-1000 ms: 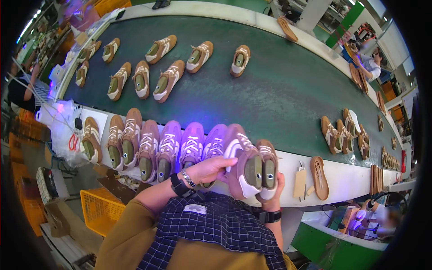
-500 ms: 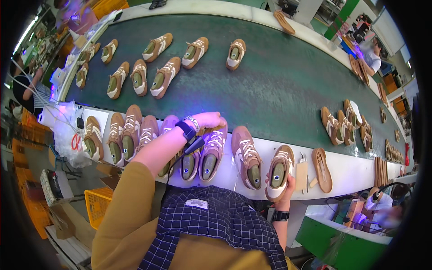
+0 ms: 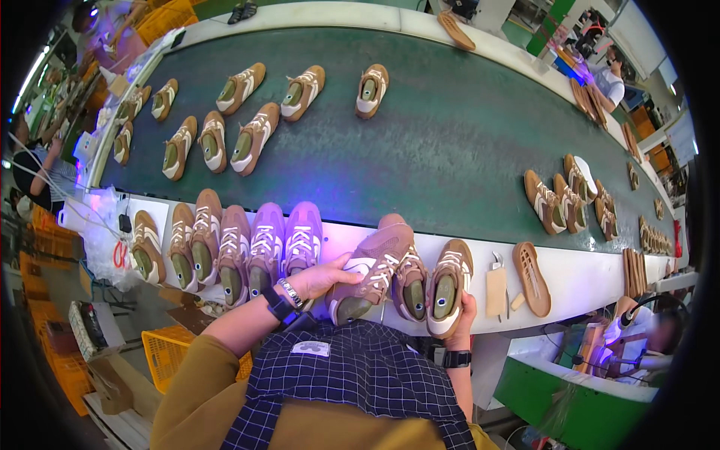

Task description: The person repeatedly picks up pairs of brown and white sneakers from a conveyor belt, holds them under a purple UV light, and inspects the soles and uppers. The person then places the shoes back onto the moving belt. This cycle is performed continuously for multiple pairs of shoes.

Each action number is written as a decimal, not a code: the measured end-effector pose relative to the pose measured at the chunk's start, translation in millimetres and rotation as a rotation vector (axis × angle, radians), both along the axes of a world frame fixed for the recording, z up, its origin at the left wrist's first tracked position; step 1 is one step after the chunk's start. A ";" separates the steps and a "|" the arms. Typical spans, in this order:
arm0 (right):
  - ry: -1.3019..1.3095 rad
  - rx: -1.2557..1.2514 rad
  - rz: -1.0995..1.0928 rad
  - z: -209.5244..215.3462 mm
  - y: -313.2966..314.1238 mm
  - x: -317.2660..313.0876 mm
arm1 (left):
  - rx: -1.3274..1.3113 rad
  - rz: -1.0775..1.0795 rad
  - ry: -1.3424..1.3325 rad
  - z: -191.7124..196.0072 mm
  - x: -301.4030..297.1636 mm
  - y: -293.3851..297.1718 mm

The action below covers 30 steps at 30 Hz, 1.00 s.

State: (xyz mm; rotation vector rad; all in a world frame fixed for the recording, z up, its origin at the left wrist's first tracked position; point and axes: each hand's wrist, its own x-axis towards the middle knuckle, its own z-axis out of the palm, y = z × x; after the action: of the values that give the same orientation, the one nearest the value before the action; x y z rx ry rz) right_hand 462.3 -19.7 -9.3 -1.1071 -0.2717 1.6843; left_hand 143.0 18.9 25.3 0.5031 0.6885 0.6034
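My left hand is closed on the side of a tan lace-up sneaker, thumb on its white side patch. This sneaker leans over, its heel toward me. Just right of it, another tan sneaker stands partly hidden behind it. My right hand grips the heel side of the rightmost sneaker, which stands toe away from me with an olive insert in its opening. To the left, several sneakers stand in a row along the white bench edge, two of them lit purple.
Beyond the bench runs a green conveyor belt bearing sneakers at left and right. Right of my hand lie a tan card, a thin metal tool and a loose sole. A yellow crate stands low left. People work at the far sides.
My left hand has drawn a sneaker rightward from the row and tilted it, next to the middle one. My right hand still holds the rightmost sneaker. The view has shifted slightly.
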 end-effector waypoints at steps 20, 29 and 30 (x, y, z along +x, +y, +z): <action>0.196 0.169 0.295 91.0 23.3 -59.4 | 0.259 0.151 -0.104 70.5 -0.6 7.4; 0.152 0.185 0.408 91.5 23.1 -71.9 | 0.075 0.279 -0.015 62.3 4.4 2.1; 0.129 0.226 0.432 94.2 23.6 -74.8 | 0.071 0.282 0.018 61.7 5.1 4.7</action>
State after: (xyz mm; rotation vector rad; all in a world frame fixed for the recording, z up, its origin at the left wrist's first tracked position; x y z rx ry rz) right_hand 387.4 3.9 84.9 -0.8035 -0.6369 2.0358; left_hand 148.1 23.6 87.0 0.4810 0.7634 0.8912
